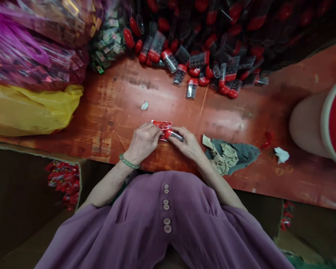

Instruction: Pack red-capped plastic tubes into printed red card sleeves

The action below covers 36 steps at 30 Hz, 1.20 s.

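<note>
— What's she got there, in the middle of the red-brown wooden desk [114,112]?

— A small clear plastic tube with a red cap [172,134]. The right hand [188,144] pinches its body between thumb and fingers; the left hand [142,141] is curled closed on a flat red printed paper label [161,125], pressed against the tube's capped end. Both sit just above the desk's near edge, right in front of her.

— Does the label look straight?

— Hard to tell; her fingers hide most of it. I'd say the trick is keeping the tube steady with the right and smoothing the paper with the left thumb so it doesn't crease.

— And that heap at the back?

— A pile of the same red-capped clear tubes [204,63], well apart from her hands. Beside her right wrist lies a crumpled grey and beige cloth [229,157], and on the left a yellow plastic bag [30,112] under purple packets. There's a green bead bracelet [128,163] on her left wrist.
</note>
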Available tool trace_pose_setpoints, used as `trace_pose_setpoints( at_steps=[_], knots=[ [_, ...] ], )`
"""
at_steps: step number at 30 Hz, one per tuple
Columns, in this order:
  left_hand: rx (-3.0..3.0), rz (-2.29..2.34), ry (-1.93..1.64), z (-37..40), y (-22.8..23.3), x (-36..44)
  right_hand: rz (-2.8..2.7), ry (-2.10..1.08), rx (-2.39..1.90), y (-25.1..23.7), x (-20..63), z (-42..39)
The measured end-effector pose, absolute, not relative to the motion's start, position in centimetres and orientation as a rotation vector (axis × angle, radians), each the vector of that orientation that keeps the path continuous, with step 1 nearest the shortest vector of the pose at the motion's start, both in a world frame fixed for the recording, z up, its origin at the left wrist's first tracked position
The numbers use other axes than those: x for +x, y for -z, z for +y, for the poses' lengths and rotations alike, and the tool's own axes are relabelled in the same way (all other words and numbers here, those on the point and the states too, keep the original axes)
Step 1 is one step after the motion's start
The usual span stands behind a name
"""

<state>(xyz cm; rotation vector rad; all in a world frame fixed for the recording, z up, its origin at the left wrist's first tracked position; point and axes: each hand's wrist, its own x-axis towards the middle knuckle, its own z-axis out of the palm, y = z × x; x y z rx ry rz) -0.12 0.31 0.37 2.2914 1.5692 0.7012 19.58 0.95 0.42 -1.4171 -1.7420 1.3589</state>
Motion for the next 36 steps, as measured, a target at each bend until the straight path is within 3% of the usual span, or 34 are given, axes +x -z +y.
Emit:
trace_pose_setpoints(
  at_steps=[5,11,16,36],
  knots=[
    [2.195,1.521,-0.935,0.6,-1.3,-1.1,-1.701,-1.380,-1.403,-0.1,19.3,0.9],
    [2.256,1.272,-1.166,-0.1,-2.5,-1.9,-1.125,-1.937,-1.213,-2.7,21.5,1.1],
    [2.369,1.180,-1.249,-1.2,-2.4,-1.6,-0.949,-2.233,-0.980,-4.6,22.2,0.6],
    [2.481,1.050,-1.181,-3.2,-1.1,-2.0,-0.643,-2.553,-0.846,-2.6,21.5,0.0]
  ],
)
